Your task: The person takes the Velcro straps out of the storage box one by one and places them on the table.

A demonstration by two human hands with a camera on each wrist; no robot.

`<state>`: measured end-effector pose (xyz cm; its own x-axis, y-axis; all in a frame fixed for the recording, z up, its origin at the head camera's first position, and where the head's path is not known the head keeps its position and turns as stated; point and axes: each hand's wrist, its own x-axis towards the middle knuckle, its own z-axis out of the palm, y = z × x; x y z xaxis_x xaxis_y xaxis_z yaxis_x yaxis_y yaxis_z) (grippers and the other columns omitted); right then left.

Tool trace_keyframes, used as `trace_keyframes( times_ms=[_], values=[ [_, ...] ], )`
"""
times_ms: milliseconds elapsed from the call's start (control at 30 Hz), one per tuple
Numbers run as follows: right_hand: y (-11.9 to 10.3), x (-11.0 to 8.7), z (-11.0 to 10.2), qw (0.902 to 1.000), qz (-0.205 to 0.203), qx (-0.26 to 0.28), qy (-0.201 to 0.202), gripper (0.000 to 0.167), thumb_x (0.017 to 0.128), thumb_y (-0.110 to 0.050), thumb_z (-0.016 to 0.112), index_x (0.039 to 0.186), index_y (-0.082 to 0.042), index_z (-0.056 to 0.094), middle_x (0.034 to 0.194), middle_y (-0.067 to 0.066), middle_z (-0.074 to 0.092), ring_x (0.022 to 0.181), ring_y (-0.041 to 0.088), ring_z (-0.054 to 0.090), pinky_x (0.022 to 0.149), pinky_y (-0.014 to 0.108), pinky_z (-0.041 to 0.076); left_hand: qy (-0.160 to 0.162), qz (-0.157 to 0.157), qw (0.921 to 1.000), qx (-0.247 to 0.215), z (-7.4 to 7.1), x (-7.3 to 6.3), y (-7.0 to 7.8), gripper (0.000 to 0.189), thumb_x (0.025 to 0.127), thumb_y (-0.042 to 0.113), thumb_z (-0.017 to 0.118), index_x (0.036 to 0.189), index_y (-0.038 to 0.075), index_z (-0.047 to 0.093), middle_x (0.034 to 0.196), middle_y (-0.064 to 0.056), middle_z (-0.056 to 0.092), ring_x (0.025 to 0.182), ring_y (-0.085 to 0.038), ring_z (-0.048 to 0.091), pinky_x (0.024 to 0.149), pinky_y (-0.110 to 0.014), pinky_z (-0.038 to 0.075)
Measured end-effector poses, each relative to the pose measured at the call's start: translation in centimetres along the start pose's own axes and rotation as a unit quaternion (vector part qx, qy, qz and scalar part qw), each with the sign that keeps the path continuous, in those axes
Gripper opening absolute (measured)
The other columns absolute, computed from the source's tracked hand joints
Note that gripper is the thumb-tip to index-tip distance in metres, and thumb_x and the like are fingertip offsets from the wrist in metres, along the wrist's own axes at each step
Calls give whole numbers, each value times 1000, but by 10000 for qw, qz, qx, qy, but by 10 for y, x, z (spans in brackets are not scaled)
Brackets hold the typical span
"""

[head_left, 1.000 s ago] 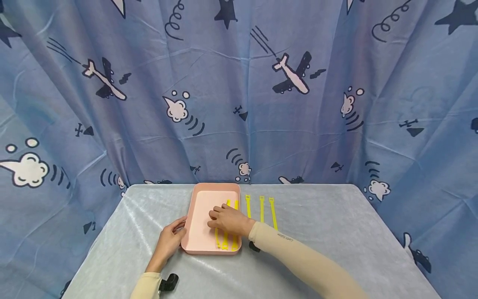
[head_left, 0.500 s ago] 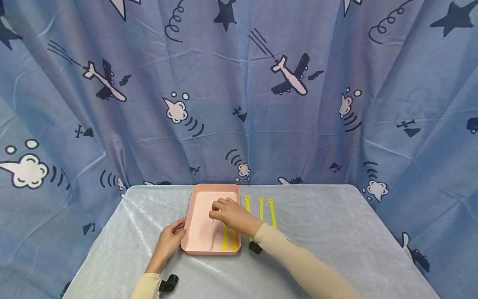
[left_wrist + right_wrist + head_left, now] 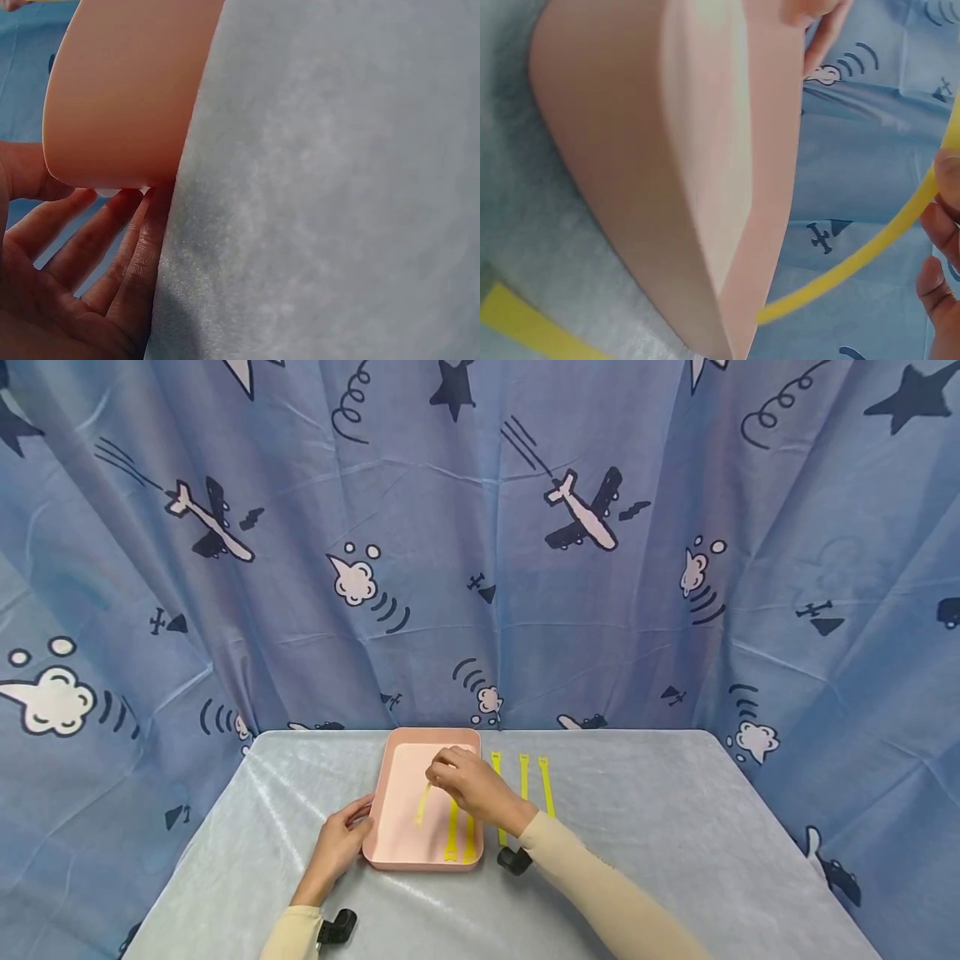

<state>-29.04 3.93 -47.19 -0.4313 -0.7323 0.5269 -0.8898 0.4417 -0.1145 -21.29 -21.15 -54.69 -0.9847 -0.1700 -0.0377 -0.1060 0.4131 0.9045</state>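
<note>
In the head view, my right hand [image 3: 471, 783] pinches a yellow cable tie [image 3: 422, 806] that hangs down over the pink tray [image 3: 397, 852]. The right wrist view shows its strap [image 3: 855, 266] curving away from the thumb and fingertips. Two more yellow cable ties [image 3: 452, 835] lie along the right side of the tray floor, partly hidden by this hand. My left hand [image 3: 339, 847] rests against the tray's left wall, its fingers long and loose. In the left wrist view, thumb and fingertips touch the tray's outer side [image 3: 124, 112].
Three yellow cable ties [image 3: 524, 777] lie side by side on the table right of the tray, partly behind the right forearm. A grey cloth [image 3: 637, 827] covers the table. Behind it hangs a blue patterned curtain [image 3: 420, 527]. A black device sits on each wrist.
My right hand has picked up the leftmost cable tie in the tray and raised it, moving slightly away from me. My left hand and the tray stay put.
</note>
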Motion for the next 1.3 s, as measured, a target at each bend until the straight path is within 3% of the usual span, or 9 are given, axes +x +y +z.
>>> trace_keyframes(
  times_ms=[200,433,567,700,867,1100,1200,1300],
  values=[
    [-3,-2,-2,9983,-18,296,505,4,96,-17,62,98,-16,65,99,-5,62,93,10,57,83,24,49,-3,-36,9999,-142,1,-1,-1,45,96,12,58,141,12,55,132,-18,62,114,-28,65,75,-20,51],
    [-7,-6,-4,9952,211,689,658,4,95,-11,63,96,-15,63,97,-5,61,92,9,56,81,21,50,-3,-72,9999,-145,1,-4,-2,45,96,11,57,141,12,55,133,-19,62,113,-27,65,72,-20,51],
    [-8,-9,-7,9888,495,1131,842,14,91,-3,66,94,-14,59,92,-4,59,84,7,54,72,16,49,5,-43,9999,-134,1,-4,-2,45,96,11,57,141,12,55,132,-19,62,113,-28,65,73,-20,51],
    [-8,-12,-7,9780,720,1552,1192,10,92,-6,65,94,-12,57,88,-2,59,76,7,52,62,15,44,-6,-34,9998,-173,0,-4,-3,45,96,11,58,140,12,56,132,-19,63,113,-28,65,74,-19,51],
    [-9,-17,-9,9559,1379,2170,1418,7,93,-10,64,95,-12,58,86,0,63,75,9,57,61,20,47,-20,-55,9998,-193,-1,-5,-2,45,95,11,57,141,12,55,133,-19,62,112,-28,66,73,-20,51],
    [-6,-24,-13,9131,2530,2761,1613,6,95,-11,63,99,-13,60,90,3,64,79,10,60,67,19,48,22,11,10000,-76,0,-3,0,45,95,11,56,140,10,55,131,-17,64,112,-26,66,74,-19,49],
    [-3,-28,-15,8930,2846,3042,1705,9,94,-11,64,102,-10,60,95,6,65,83,12,62,71,19,51,11,16,10000,-80,0,-2,1,45,96,11,56,140,12,55,132,-16,64,111,-25,66,73,-19,50],
    [-1,-32,-17,8798,3024,3216,1761,11,93,-9,65,104,-7,61,95,10,65,83,14,62,72,20,52,1,5,9999,-118,0,-1,1,45,96,12,56,140,12,56,132,-16,64,111,-25,66,72,-19,50]
  ],
)
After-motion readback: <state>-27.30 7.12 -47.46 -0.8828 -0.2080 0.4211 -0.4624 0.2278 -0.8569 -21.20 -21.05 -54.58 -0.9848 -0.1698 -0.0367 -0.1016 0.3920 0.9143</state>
